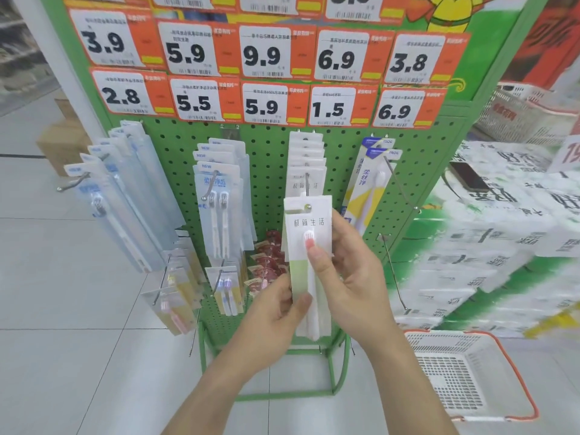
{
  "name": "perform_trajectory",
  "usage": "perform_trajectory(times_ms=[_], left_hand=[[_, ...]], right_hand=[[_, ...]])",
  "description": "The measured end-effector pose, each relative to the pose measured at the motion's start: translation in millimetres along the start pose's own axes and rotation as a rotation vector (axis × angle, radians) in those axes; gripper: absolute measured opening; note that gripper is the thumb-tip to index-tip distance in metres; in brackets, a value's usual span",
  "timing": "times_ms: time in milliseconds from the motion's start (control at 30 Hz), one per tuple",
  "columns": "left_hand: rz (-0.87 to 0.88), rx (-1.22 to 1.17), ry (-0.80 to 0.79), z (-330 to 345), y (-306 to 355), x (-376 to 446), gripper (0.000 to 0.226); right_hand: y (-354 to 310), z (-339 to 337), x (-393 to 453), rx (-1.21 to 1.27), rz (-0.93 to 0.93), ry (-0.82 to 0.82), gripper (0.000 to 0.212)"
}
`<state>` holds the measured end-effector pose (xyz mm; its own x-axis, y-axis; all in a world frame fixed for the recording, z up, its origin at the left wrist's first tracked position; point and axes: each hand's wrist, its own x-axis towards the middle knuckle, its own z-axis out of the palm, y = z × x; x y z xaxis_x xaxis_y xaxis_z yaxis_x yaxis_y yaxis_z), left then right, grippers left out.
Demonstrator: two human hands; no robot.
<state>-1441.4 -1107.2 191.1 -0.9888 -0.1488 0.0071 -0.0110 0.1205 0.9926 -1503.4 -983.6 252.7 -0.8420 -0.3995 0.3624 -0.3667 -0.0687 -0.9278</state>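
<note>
A white and pale-green toothbrush pack (309, 233) hangs at the tip of a metal hook (308, 207) on the green pegboard rack (270, 158). My right hand (351, 271) grips the pack from the right, thumb pressed on its front near the brush head. My left hand (279, 306) pinches the pack's lower left edge, thumb on the front. More packs of the same kind (306, 158) hang behind it on the same hook.
Other toothbrush packs hang on hooks to the left (119, 189) and centre (219, 196), and a blue and yellow one (370, 183) on the right. A bare hook (401, 186) juts out at right. A white basket with orange rim (464, 375) sits on the floor. Stacked tissue packs (502, 221) stand at right.
</note>
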Motion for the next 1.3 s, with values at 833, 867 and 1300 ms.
perform_trajectory(times_ms=[833,867,1300], left_hand=[[-0.064,0.259,0.182,-10,-21,31,0.014],[-0.062,0.266,0.188,-11,-20,31,0.014],[-0.064,0.265,0.214,-16,-3,34,0.016]], right_hand=[[12,-30,78,-0.042,-0.045,0.221,0.022],[10,-31,83,-0.077,-0.061,0.205,0.024],[8,-22,107,-0.258,-0.078,0.149,0.009]])
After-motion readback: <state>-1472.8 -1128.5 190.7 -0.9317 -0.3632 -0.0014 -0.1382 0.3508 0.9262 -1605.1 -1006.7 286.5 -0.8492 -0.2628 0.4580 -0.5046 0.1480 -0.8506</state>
